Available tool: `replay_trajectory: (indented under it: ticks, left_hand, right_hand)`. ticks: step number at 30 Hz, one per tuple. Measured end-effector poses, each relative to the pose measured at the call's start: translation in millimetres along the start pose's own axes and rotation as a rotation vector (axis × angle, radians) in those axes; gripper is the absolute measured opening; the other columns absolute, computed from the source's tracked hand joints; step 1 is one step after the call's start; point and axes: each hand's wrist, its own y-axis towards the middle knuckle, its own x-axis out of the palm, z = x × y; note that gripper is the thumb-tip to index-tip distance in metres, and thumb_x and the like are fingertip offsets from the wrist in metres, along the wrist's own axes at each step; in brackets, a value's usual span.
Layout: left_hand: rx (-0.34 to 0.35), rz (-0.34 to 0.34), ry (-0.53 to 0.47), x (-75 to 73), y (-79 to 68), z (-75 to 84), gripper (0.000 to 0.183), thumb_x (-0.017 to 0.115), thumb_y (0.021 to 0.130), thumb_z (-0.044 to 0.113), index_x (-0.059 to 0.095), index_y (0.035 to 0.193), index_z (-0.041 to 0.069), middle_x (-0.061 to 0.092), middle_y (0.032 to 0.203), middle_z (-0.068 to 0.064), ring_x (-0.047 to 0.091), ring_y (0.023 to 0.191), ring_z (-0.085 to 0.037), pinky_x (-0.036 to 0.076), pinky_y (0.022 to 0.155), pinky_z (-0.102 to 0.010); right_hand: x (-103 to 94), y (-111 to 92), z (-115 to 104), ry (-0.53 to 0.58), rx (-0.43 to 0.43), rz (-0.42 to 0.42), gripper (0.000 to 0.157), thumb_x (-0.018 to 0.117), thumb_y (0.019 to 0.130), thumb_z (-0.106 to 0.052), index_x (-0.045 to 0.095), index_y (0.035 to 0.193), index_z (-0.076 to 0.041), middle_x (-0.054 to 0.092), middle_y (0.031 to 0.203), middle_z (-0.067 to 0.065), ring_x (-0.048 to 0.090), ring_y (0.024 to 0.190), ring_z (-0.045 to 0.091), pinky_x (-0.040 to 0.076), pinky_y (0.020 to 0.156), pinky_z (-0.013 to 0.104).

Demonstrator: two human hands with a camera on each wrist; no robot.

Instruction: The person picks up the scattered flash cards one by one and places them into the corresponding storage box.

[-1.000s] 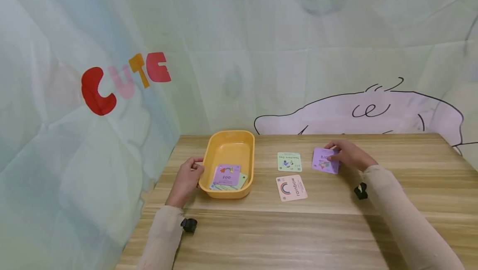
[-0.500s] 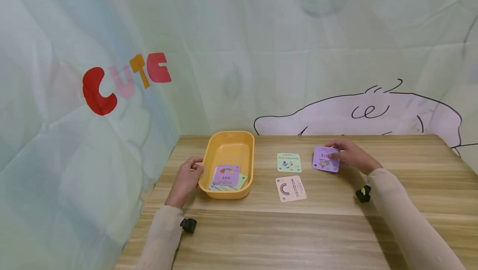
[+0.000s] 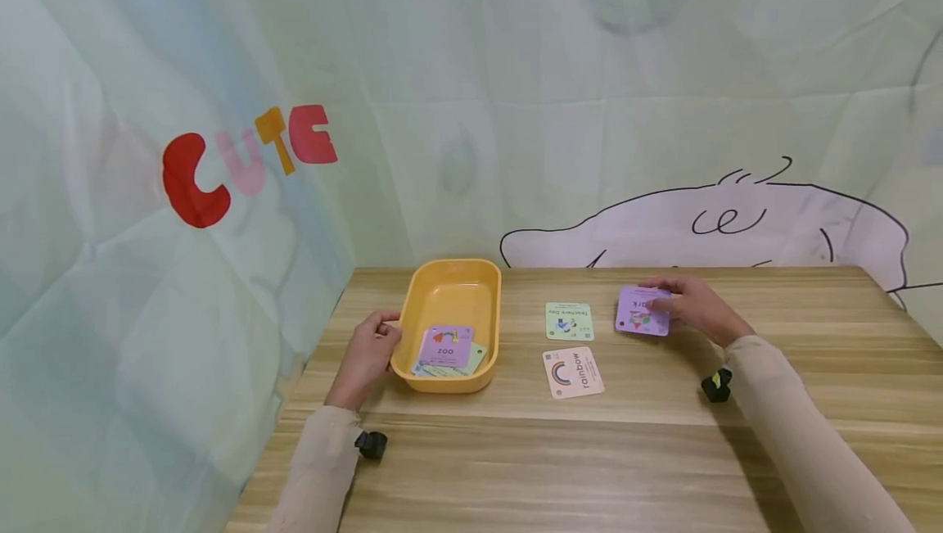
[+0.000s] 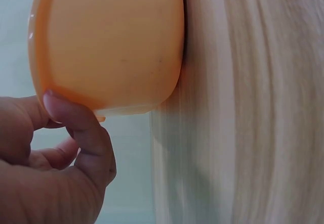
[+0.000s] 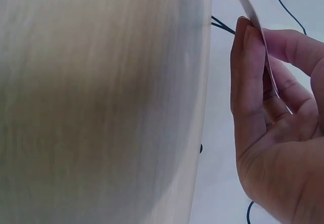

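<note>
My left hand (image 3: 366,357) pinches the left rim of a yellow plastic tray (image 3: 446,384), with thumb and fingers on the lip in the left wrist view. Inside the tray a purple "zoo" card (image 3: 445,346) lies over several pale green cards (image 3: 477,358). My right hand (image 3: 698,309) pinches a purple card (image 3: 641,312) whose visible letters end in "ark". The right wrist view catches that card edge-on between thumb and fingers, raised off the table. Left of it a green "Teachers' Day" card (image 3: 570,322) lies flat, with a pink "rainbow" card (image 3: 574,372) below.
The wooden table (image 3: 560,467) runs back to a printed cloth backdrop (image 3: 442,107). Another cloth side with "CUTE" letters (image 3: 195,181) hangs along the left edge. A black wrist camera (image 3: 372,444) sits at the left cuff, another black camera (image 3: 716,386) at the right.
The right hand has lifted the purple card slightly off the table and shifted a little to the right. My left hand and the tray stay in place.
</note>
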Motion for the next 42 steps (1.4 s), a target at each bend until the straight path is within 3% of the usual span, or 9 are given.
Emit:
replay_trajectory:
  ticks: [18,42]
  left_hand:
    - [-0.002,0.007,-0.001,-0.2,-0.5,-0.5,0.037,0.049,0.102,0.014,0.054,0.138,0.007,0.051,0.101,-0.012,0.054,0.071,-0.02,0.049,0.055,-0.025]
    - [0.0,0.009,0.011,1.0,1.4,-0.7,0.037,0.049,0.103,0.014,0.053,0.139,0.006,0.051,0.101,-0.012,0.054,0.07,-0.019,0.05,0.055,-0.025]
  right_hand:
    - [-2.1,-5,-8,0.038,-0.052,0.028,0.049,0.066,0.096,-0.013,0.053,0.141,0.003,0.055,0.128,0.029,0.068,0.09,0.021,0.061,0.074,0.035]
    - [3.8,-7,-30,0.029,-0.033,0.033,0.044,0.066,0.097,-0.016,0.056,0.138,-0.003,0.057,0.13,0.025,0.067,0.095,0.026,0.06,0.078,0.035]
